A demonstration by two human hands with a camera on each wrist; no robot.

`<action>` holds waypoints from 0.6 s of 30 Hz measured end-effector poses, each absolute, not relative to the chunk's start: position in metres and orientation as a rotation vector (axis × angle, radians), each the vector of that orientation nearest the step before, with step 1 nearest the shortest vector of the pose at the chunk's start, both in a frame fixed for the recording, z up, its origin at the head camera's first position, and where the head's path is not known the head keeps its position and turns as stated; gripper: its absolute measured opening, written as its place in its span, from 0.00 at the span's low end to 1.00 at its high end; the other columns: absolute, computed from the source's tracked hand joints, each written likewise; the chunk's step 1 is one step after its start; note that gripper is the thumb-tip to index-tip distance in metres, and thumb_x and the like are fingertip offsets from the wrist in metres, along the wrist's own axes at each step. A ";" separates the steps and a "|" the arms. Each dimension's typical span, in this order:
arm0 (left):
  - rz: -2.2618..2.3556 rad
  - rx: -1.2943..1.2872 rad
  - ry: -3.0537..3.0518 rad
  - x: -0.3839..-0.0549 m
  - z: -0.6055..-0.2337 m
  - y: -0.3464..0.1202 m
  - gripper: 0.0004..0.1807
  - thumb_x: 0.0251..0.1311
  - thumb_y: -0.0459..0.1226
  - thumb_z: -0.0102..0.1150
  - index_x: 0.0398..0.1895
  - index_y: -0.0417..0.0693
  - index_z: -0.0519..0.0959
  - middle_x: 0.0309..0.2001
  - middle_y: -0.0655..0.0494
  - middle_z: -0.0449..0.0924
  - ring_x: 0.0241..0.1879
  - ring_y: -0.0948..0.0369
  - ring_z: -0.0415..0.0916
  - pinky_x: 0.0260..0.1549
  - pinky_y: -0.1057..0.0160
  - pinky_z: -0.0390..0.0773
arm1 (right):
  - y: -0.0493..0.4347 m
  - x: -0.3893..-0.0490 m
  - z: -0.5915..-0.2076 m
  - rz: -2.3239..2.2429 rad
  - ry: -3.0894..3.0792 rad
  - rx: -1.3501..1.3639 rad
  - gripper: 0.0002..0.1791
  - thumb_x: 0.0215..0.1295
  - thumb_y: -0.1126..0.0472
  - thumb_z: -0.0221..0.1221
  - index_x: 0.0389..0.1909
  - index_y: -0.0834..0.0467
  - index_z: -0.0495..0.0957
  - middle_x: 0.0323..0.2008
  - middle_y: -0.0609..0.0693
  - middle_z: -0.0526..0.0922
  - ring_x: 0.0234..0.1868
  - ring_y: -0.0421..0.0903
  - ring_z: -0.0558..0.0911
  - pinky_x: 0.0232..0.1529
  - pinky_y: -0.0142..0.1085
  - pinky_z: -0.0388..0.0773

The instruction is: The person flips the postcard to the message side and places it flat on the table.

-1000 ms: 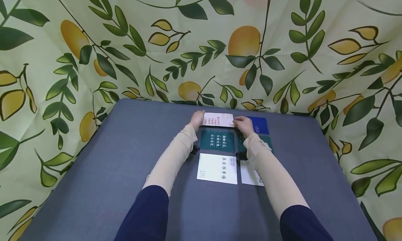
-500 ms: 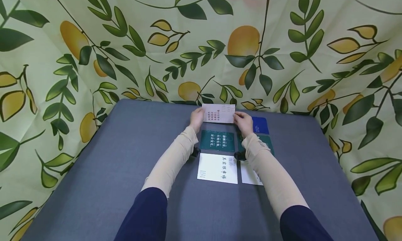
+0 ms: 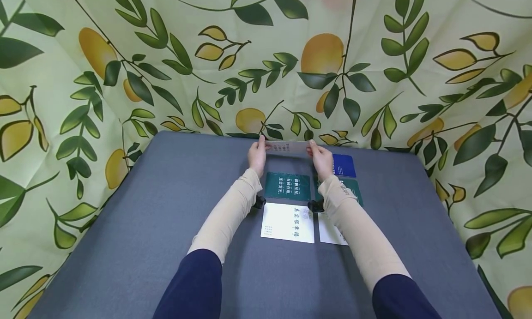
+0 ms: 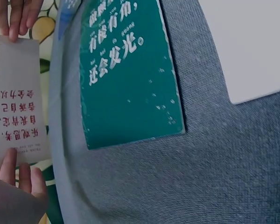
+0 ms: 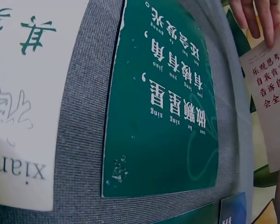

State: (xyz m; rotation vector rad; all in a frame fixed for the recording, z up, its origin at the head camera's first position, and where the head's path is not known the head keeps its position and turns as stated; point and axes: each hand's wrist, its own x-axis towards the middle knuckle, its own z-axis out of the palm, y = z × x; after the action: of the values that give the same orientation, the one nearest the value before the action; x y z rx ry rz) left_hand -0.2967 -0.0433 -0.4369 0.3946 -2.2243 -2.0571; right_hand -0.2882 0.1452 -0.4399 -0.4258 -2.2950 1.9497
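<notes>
A pale pink card point(image 3: 287, 147) with lines of red Chinese characters is held up off the far part of the table, tilted so that little of its face shows in the head view. My left hand point(image 3: 257, 157) pinches its left end. At the right end, my right hand point(image 3: 321, 161) grips it between thumb and fingers. Both wrist views show more of the printed face, with fingertips at each end of the card point(image 4: 17, 109). Just nearer than the hands lies a green card point(image 3: 288, 186) with white characters, flat on the table.
Below the green card lies a white card point(image 3: 287, 222). To the right are a blue card point(image 3: 344, 165), another green card point(image 3: 354, 188) and another white card point(image 3: 331, 230), the last two partly behind the right arm. A leaf-patterned curtain point(image 3: 274, 93) borders the grey table point(image 3: 178, 189).
Both hands have lifted the pink card from low over the table's far part. Its face has turned from plainly readable to strongly foreshortened in the head view.
</notes>
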 end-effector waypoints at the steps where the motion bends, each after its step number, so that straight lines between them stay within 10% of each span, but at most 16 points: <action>1: -2.053 0.397 -2.219 -0.297 -0.438 -0.044 0.26 0.68 0.54 0.41 0.45 0.40 0.75 0.47 0.44 0.78 0.49 0.52 0.71 0.49 0.55 0.69 | 0.145 -0.288 -0.439 1.962 -2.304 -0.434 0.34 0.62 0.36 0.51 0.53 0.61 0.77 0.53 0.58 0.80 0.57 0.52 0.77 0.61 0.42 0.70; 12: -1.737 0.319 -2.540 -0.298 -0.452 -0.046 0.15 0.57 0.34 0.57 0.48 0.38 0.76 0.45 0.42 0.80 0.44 0.50 0.77 0.43 0.58 0.76 | 0.150 -0.287 -0.453 1.815 -2.620 -0.270 0.31 0.65 0.54 0.55 0.67 0.59 0.62 0.67 0.57 0.66 0.63 0.53 0.70 0.65 0.45 0.65; 15: -1.493 0.202 -2.693 -0.297 -0.455 -0.048 0.13 0.57 0.35 0.59 0.45 0.39 0.77 0.39 0.43 0.80 0.38 0.53 0.75 0.39 0.59 0.75 | 0.151 -0.286 -0.458 1.580 -2.762 -0.155 0.20 0.66 0.55 0.54 0.52 0.63 0.74 0.47 0.60 0.77 0.48 0.53 0.75 0.52 0.40 0.72; 18: -1.281 0.108 -2.825 -0.297 -0.457 -0.049 0.12 0.58 0.35 0.58 0.44 0.39 0.76 0.39 0.44 0.80 0.37 0.53 0.75 0.40 0.58 0.75 | 0.151 -0.287 -0.463 1.300 -2.876 -0.007 0.13 0.65 0.57 0.54 0.29 0.64 0.69 0.22 0.54 0.65 0.27 0.50 0.66 0.31 0.37 0.63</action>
State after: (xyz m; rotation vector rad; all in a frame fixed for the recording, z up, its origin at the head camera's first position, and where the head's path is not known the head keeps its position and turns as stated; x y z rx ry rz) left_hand -0.2967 -0.0489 -0.4574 0.1079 -2.8249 -1.2812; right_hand -0.2873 0.1512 -0.4634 -0.0066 -2.8760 1.3003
